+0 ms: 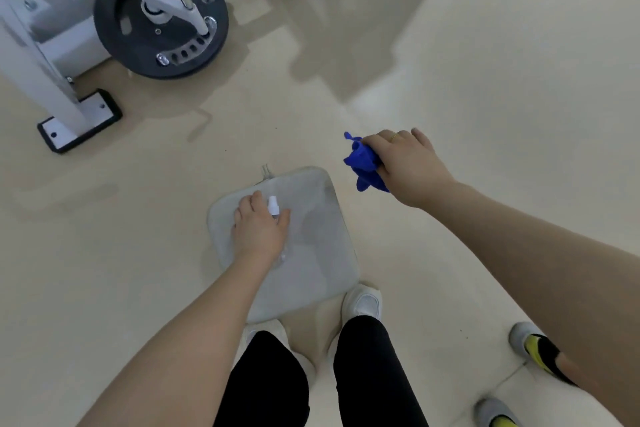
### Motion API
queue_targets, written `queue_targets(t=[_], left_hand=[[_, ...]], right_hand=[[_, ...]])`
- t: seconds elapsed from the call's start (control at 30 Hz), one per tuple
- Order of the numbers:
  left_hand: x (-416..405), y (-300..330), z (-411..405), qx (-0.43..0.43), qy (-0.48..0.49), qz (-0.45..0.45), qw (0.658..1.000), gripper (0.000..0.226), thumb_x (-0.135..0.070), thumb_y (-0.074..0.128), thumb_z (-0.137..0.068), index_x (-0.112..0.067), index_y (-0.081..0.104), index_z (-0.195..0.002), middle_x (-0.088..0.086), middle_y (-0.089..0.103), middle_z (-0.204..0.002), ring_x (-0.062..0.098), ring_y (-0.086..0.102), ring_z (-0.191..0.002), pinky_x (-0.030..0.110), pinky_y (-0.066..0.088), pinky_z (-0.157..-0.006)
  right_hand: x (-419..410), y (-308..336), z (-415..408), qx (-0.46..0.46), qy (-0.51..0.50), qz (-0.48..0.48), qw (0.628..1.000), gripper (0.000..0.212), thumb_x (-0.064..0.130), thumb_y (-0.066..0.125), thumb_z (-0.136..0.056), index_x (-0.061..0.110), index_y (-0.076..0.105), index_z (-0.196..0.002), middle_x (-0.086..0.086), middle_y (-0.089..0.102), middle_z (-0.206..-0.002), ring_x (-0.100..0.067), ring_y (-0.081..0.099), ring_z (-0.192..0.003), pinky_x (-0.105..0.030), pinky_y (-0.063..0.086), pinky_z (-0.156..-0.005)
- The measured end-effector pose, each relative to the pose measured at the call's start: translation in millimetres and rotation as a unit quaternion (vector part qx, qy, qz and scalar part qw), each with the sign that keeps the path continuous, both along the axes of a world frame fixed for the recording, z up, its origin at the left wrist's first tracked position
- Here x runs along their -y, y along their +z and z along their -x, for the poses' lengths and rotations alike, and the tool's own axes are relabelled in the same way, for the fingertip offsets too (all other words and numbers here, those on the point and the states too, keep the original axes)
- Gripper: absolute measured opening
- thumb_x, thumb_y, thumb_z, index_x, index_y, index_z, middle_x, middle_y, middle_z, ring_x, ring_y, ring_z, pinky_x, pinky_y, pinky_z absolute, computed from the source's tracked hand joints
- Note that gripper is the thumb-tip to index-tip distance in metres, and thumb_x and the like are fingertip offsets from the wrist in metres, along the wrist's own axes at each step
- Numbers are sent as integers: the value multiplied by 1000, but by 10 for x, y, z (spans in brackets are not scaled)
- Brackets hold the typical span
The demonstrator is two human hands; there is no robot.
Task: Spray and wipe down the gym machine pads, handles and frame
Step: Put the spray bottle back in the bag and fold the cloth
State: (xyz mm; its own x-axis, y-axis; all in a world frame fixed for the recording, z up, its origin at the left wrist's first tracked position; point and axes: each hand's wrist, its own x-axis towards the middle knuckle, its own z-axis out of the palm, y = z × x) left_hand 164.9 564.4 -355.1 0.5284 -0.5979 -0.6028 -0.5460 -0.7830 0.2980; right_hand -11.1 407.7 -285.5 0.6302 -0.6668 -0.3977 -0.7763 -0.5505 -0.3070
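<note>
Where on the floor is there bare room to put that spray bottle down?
Bare floor lies right of the blue cloth, and left of the grey pad, below the machine's foot plate. It is crowded near the weight disc and the shoes.

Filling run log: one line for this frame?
left hand: holds spray bottle over pad | right hand: grips cloth | wiping: not started

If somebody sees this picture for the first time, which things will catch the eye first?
The bright blue cloth gripped in the right hand, right of centre, stands out most. Below it, the left hand holds a small spray bottle over a grey pad. At top left, a dark round weight plate hangs on the white machine frame.
</note>
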Motion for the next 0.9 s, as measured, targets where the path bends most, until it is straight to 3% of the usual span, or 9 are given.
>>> queue_targets(t=[0.1, 0.2, 0.27, 0.4, 0.5, 0.57, 0.73, 0.83, 0.9], left_hand=[[185, 602, 9, -101, -2, 66, 993, 44, -27, 45, -96, -9, 41, -135, 11, 55, -121, 29, 52, -112, 34, 40, -92], [460, 1261, 69, -171, -14, 104, 980, 48, -25, 44, -96, -14, 32, -141, 4, 61, -97, 27, 60, -91, 36, 48, -81], [661, 1705, 144, -198, -23, 121, 973, 61, -32, 44, -96, -17, 16, -147, 2, 56, -113, 24, 57, -99, 38, 47, -87], [969, 2555, 386, -256, -101, 163, 948, 70, -44, 43, -95, -23, 5, -150, 0, 29, -148, 16, 32, -133, 32, 29, -106], [1112, 3131, 677, -427, -11, 121, 896, 55, -53, 32, -96, -34, 18, -146, -8, 51, -130, 11, 50, -116, 31, 39, -95], [1160, 3344, 880, -509, 53, 87, 855, 58, -66, 22, -91, -32, 45, -132, -2, 60, -123, 17, 54, -117, 38, 36, -107], [1458, 3813, 1387, -640, 157, 62, 750, 70, -74, 16, -86, -28, 60, -117, 7, 60, -122, 20, 57, -108, 39, 40, -103], [1765, 4017, 1691, -667, 216, 83, 708, 73, -75, 20, -85, -23, 63, -112, 7, 64, -115, 21, 56, -107, 39, 37, -107], [1964, 4146, 1906, -683, 225, 98, 687, 75, -76, 21, -83, -22, 66, -111, 6, 67, -109, 24, 57, -108, 42, 36, -107]], right_hand=[[-38, 558, 31, -26, -19, 29, 999, 45, 12, 43, -94, 25, 38, -137, 3, 50, -128, -27, 39, -123, -51, 7, -112], [56, 1239, -7, 19, -70, -78, 994, 43, 5, 49, -88, 23, 49, -127, 1, 56, -122, -26, 51, -113, -41, 34, -99], [157, 1760, -23, 67, -146, -181, 970, 38, 1, 48, -86, 17, 55, -120, -5, 61, -114, -28, 58, -101, -35, 45, -82], [287, 2609, 125, 209, -275, -221, 912, 38, -1, 37, -85, 22, 51, -112, -1, 58, -103, -22, 53, -91, -35, 46, -77], [263, 3102, 317, 293, -329, -241, 865, 34, -8, 34, -84, 12, 40, -110, -9, 47, -94, -21, 44, -84, -40, 49, -68], [247, 3359, 480, 352, -360, -252, 826, 34, -19, 29, -79, 1, 44, -102, -18, 42, -92, -21, 38, -84, -38, 45, -66], [432, 3714, 996, 392, -379, -358, 758, 36, -13, 29, -68, 6, 54, -84, -13, 56, -98, -27, 53, -92, -33, 47, -79], [629, 3905, 1312, 394, -365, -326, 778, 36, 4, 44, -72, 7, 61, -103, -15, 59, -110, -25, 55, -95, -24, 48, -84], [788, 3937, 1580, 382, -394, -325, 770, 39, 21, 51, -88, 5, 56, -124, -13, 53, -133, -21, 53, -111, -22, 38, -101]])
